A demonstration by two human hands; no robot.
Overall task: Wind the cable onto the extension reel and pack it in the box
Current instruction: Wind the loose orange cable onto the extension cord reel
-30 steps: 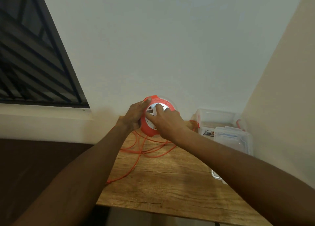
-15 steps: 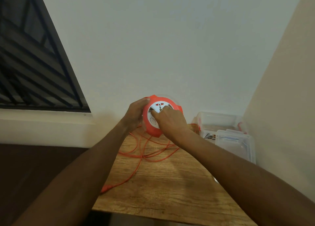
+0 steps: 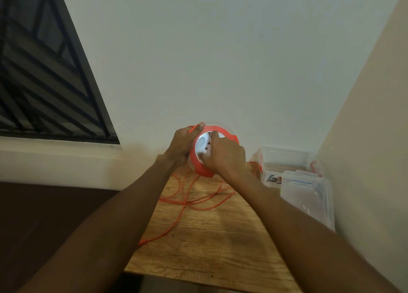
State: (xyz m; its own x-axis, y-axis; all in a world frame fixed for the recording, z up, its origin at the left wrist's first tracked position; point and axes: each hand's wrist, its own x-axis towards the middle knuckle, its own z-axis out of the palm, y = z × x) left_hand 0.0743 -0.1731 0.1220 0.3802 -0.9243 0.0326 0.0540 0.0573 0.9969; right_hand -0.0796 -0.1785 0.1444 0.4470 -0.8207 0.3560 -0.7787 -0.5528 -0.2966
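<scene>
1. The person holds the orange reel [image 3: 199,168] up off the wooden table [image 3: 212,244], close to the white wall [image 3: 220,60], with both arms stretched out in front.
2. The left hand [image 3: 182,145] is wrapped round the reel's left edge, thumb lying along the top of the orange rim, fingers closed behind it where I can't see them.
3. The right hand [image 3: 226,156] is pressed over the reel's white face [image 3: 202,145], fingers curled onto it and covering most of its right half; whether it grips a knob there or only bears on the face I cannot tell.
4. The reel is tilted, its white face turned towards the person and a little to the left.
5. The orange cable [image 3: 187,201] hangs down from under the reel and lies in loose loops on the table just below the hands.
6. One strand of it runs away to the near left and ends at the table's left edge.
7. To the right, in the corner, sits a clear plastic box [image 3: 284,160], open, with red clips on its sides and some small thing inside that is too blurred to name.
8. Its clear lid [image 3: 309,195] lies just in front of it, along the right-hand wall.
9. A dark barred window [image 3: 44,71] fills the upper left.
</scene>
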